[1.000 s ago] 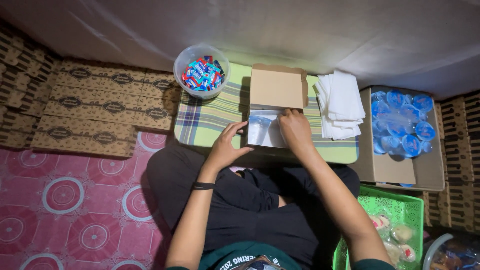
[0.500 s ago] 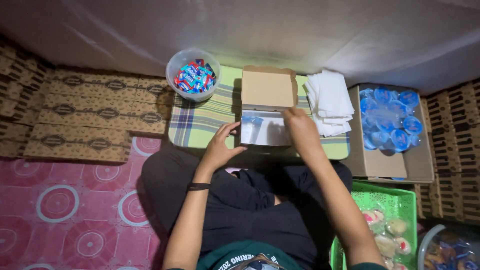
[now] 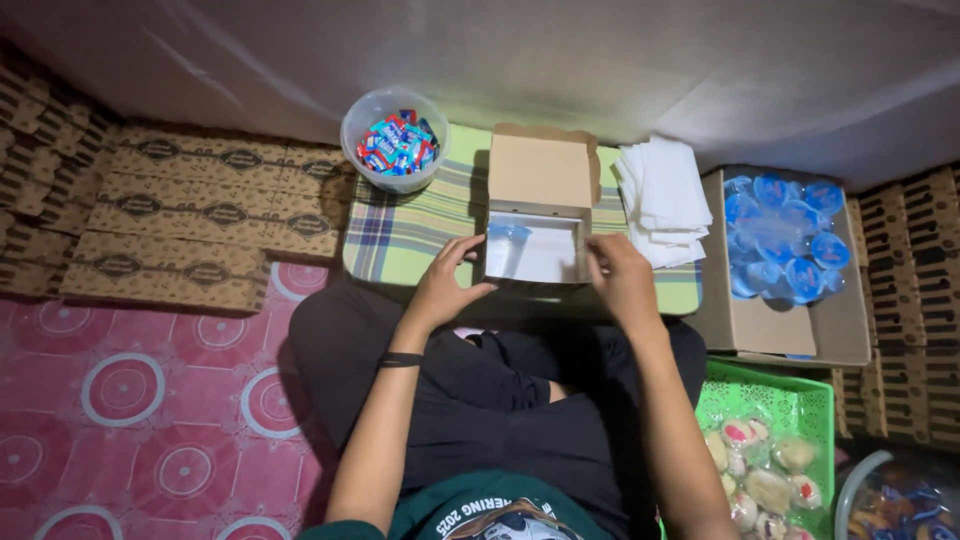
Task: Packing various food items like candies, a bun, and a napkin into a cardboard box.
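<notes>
Cardboard, plain brown, forms the small open box (image 3: 537,215) that sits on a plaid green cloth (image 3: 410,230) in front of the seated person. Its lid stands raised at the far side. Inside lie a white paper lining and a clear plastic cup (image 3: 507,248) with a blue top, placed at the left end.

The left hand (image 3: 442,285) rests against the box's near-left corner, fingers spread and loosely curled, not closed around anything. The right hand (image 3: 620,275) touches the box's right wall, fingers bent over the edge; whether it pinches the wall cannot be told.

A clear tub of small wrapped sweets (image 3: 396,140) stands just left of the lid. A stack of white paper napkins (image 3: 665,200) lies just right of the box. Further right, a carton of sealed water cups (image 3: 785,240). A green basket (image 3: 800,400) with wrapped pastries sits by the right knee. Flattened printed boxes (image 3: 180,220) lie stacked at the left.
</notes>
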